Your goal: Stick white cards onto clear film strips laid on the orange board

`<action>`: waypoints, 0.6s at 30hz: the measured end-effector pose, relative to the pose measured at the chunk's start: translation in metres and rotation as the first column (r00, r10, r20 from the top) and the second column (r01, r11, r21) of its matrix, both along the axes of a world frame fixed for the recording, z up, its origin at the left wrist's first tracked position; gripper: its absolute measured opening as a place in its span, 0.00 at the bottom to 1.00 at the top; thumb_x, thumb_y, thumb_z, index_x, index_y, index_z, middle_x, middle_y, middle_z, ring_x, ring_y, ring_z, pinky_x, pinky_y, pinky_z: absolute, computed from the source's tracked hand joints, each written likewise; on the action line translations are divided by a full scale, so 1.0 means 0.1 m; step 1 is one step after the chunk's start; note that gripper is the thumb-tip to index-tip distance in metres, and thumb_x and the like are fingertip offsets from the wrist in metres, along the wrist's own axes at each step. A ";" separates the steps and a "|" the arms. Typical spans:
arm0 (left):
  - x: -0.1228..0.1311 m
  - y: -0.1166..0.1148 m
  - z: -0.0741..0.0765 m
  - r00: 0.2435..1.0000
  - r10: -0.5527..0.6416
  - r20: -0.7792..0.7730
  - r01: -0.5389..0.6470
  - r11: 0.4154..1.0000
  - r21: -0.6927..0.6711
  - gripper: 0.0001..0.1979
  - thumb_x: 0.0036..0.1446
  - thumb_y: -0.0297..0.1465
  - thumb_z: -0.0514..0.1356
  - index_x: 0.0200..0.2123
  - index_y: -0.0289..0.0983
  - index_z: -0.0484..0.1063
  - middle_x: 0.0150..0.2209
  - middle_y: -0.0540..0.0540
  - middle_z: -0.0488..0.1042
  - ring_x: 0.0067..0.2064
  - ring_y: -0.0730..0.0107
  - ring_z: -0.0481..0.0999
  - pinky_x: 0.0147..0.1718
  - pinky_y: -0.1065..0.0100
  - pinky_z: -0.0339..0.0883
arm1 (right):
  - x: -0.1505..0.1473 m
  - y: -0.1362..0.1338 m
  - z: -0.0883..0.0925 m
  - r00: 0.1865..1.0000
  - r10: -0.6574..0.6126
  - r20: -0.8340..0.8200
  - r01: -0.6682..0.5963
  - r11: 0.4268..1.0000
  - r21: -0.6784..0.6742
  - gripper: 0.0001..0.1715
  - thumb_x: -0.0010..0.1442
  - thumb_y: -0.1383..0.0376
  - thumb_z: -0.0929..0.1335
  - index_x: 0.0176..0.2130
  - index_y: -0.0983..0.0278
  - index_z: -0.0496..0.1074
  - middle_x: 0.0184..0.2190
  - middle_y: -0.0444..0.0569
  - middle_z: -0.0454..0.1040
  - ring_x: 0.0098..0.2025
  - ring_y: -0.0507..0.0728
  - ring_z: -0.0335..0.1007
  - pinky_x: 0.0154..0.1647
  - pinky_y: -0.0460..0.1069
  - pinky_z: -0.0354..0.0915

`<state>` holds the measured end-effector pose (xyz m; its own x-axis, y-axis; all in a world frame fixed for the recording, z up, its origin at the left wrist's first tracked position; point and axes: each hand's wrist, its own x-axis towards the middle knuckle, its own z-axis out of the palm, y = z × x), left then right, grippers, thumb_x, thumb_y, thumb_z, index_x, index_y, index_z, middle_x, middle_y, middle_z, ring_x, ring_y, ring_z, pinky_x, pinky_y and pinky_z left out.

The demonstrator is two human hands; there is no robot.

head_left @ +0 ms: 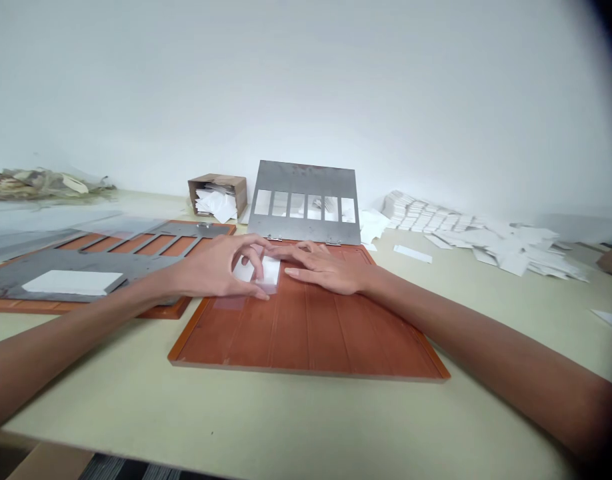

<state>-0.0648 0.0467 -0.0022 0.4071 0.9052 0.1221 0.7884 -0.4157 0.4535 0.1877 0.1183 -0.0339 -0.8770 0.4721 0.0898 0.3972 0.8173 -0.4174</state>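
A reddish-brown board [316, 333] with shallow grooves lies in front of me. Hinged to its far edge, a grey metal plate [306, 175] with several rectangular slots stands raised. Small white cards [272, 272] lie on the board's upper left, partly hidden by my fingers, and a clear film piece [230, 303] shows just below. My left hand [226, 267] arches over the cards, thumb and fingers apart, a bent finger touching a card. Flat on the board, my right hand [326, 268] has its fingers stretched out, fingertips at the cards' right edge.
At left is a second board with a slotted grey plate [151, 267], carrying a white card stack [73, 283] and clear plastic sheets [51, 227]. Behind stands a cardboard box [217, 180] of white pieces. Rows of cards [426, 213] and loose white cards [511, 247] lie at right.
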 end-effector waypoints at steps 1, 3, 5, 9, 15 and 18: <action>-0.02 0.01 0.00 1.000 -0.023 0.017 0.024 1.000 -0.012 0.34 0.46 0.48 0.72 0.56 0.47 0.71 0.38 0.52 0.83 0.33 0.64 0.70 0.34 0.65 0.61 | 0.00 0.00 -0.01 1.000 -0.002 -0.005 0.002 1.000 0.002 0.35 0.71 0.40 0.53 0.72 0.41 0.47 0.73 0.36 0.50 0.69 0.67 0.46 0.68 0.68 0.42; -0.05 0.02 0.01 0.996 -0.054 0.075 0.057 0.998 -0.035 0.39 0.46 0.47 0.73 0.60 0.47 0.67 0.33 0.53 0.83 0.30 0.65 0.69 0.32 0.65 0.60 | 0.00 0.01 -0.01 1.000 -0.002 -0.015 0.003 1.000 0.006 0.35 0.71 0.40 0.53 0.72 0.43 0.47 0.73 0.38 0.52 0.69 0.67 0.45 0.69 0.67 0.42; -0.06 0.04 0.01 0.988 -0.051 0.147 0.057 0.998 -0.039 0.34 0.47 0.45 0.73 0.58 0.46 0.71 0.30 0.53 0.83 0.27 0.67 0.68 0.29 0.66 0.59 | 0.00 0.02 -0.02 1.000 -0.003 -0.019 0.003 1.000 0.001 0.36 0.71 0.40 0.53 0.72 0.45 0.47 0.72 0.41 0.54 0.69 0.67 0.46 0.69 0.67 0.43; -0.04 0.09 -0.06 0.949 0.042 0.313 -0.048 0.999 0.012 0.17 0.46 0.39 0.73 0.40 0.42 0.78 0.28 0.50 0.83 0.29 0.67 0.72 0.31 0.66 0.62 | 0.00 0.02 -0.02 1.000 -0.004 -0.023 0.003 1.000 -0.004 0.37 0.71 0.40 0.53 0.72 0.45 0.46 0.71 0.42 0.56 0.69 0.67 0.47 0.69 0.66 0.44; -0.02 0.22 -0.26 0.924 0.121 0.362 -0.152 0.987 0.057 0.16 0.49 0.41 0.71 0.39 0.42 0.78 0.31 0.48 0.84 0.38 0.57 0.79 0.38 0.61 0.66 | 0.00 0.01 -0.02 1.000 -0.007 -0.023 0.007 1.000 -0.011 0.35 0.71 0.41 0.53 0.71 0.45 0.47 0.69 0.41 0.58 0.69 0.66 0.47 0.69 0.65 0.44; -0.02 0.27 -0.31 0.916 0.123 0.382 -0.147 0.988 0.036 0.27 0.48 0.44 0.73 0.50 0.43 0.75 0.34 0.48 0.84 0.42 0.55 0.79 0.44 0.58 0.66 | 0.00 0.00 0.00 1.000 0.000 -0.019 0.000 1.000 -0.006 0.34 0.72 0.42 0.53 0.71 0.46 0.47 0.70 0.42 0.58 0.70 0.66 0.46 0.68 0.66 0.44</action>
